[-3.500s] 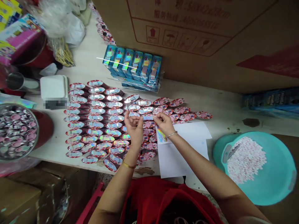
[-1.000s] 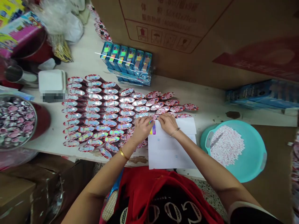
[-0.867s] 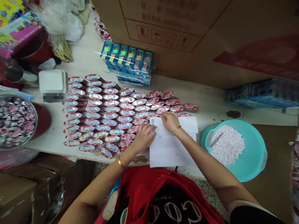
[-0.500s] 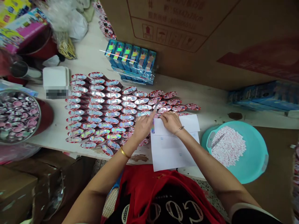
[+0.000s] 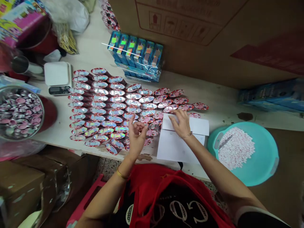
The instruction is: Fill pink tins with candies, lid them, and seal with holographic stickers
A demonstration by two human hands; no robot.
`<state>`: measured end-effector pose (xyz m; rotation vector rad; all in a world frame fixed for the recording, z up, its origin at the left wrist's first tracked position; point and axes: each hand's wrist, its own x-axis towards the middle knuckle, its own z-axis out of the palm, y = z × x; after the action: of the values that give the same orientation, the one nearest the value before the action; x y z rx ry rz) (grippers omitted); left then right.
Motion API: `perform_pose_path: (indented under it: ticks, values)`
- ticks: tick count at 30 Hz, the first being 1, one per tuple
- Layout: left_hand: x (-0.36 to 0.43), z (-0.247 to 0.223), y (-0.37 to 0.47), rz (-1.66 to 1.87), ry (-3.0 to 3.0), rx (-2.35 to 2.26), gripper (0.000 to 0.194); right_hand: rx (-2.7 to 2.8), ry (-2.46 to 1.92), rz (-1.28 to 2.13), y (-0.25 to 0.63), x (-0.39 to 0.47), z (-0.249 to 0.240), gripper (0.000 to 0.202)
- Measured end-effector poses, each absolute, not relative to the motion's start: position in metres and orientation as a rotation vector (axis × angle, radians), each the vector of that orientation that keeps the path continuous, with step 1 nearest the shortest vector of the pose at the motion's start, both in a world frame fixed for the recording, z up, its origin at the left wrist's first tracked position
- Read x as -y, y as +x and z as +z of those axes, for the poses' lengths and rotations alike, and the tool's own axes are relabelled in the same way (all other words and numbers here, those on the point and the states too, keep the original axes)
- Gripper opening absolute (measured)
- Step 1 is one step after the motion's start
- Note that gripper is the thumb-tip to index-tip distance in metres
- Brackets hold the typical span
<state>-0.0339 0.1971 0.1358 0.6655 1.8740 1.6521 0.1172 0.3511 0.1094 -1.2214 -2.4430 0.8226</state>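
Observation:
Rows of shiny oval-topped packets point(image 5: 117, 98) stand upright on the table. My left hand point(image 5: 137, 134) hovers over their near right part, thumb and fingertips drawn together; anything between them is too small to make out. On the right, my right hand point(image 5: 180, 123) rests at the folded upper flap of a white paper sheet point(image 5: 178, 147), its fingers bent over the flap's top edge beside the packets. Whether it grips the paper is hard to see.
A turquoise basin point(image 5: 261, 158) of small pale pieces stands at the right. At the left are a steel bowl point(image 5: 42, 114) of small packs and a white scale point(image 5: 56, 74). Blue boxes point(image 5: 136, 57) and a large carton point(image 5: 190, 41) stand behind.
My left hand has moved left and toward me, away from the paper's left edge and my right hand. My right hand stays at the flap. The view has shifted slightly.

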Motion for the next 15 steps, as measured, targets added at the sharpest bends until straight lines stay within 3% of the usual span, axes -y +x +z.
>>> perform_pose_path:
  ticks: [4,8,15]
  values:
    - [-0.204,0.138,-0.053,1.766,0.399,-1.788,0.070,2.247,-1.125,1.270,0.087,-0.318,0.119,0.036]
    - [-0.204,0.124,-0.062,1.725,0.345,-1.785,0.072,2.122,-1.166,1.424,0.066,-0.298,0.111,0.029]
    - [-0.203,0.087,-0.071,1.384,0.608,-2.194,0.068,2.509,-1.227,0.863,0.055,-0.300,0.095,0.021]
